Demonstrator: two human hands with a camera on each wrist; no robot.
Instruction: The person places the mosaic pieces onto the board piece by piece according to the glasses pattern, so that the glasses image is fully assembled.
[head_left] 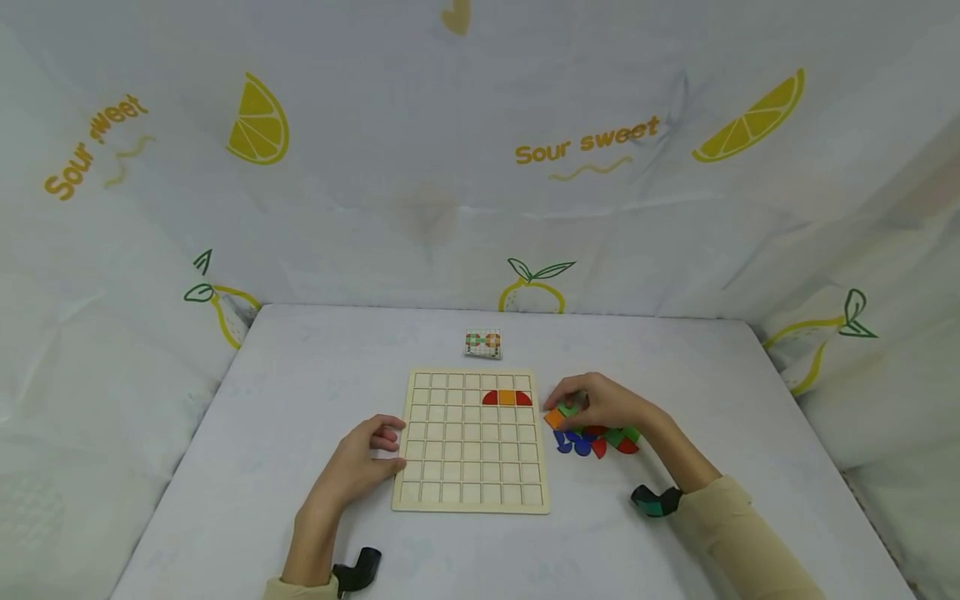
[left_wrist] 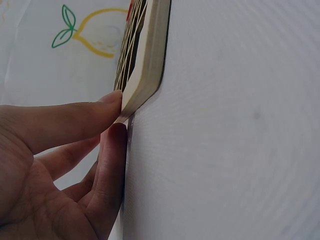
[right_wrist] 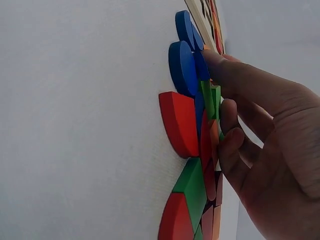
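Observation:
A pale wooden grid board (head_left: 471, 432) lies flat, with two red curved pieces and an orange square (head_left: 507, 397) set in its second row at the right. My left hand (head_left: 356, 457) touches the board's left edge, thumb and index fingertips apart along it. In the left wrist view the thumb (left_wrist: 95, 115) meets the board's rim. At the pile right of the board, my right hand (head_left: 603, 402) pinches an orange square piece (head_left: 554, 418) between thumb and index finger. Red, green and blue pieces (head_left: 582, 447) lie under and around that hand. In the right wrist view, fingers mostly hide the orange piece.
A small pattern card (head_left: 483, 343) with a coloured design stands behind the board. Black wrist devices show at the left (head_left: 358, 570) and right wrists. White cloth with lemon prints (head_left: 532, 292) rises behind and beside the white table (head_left: 300, 358).

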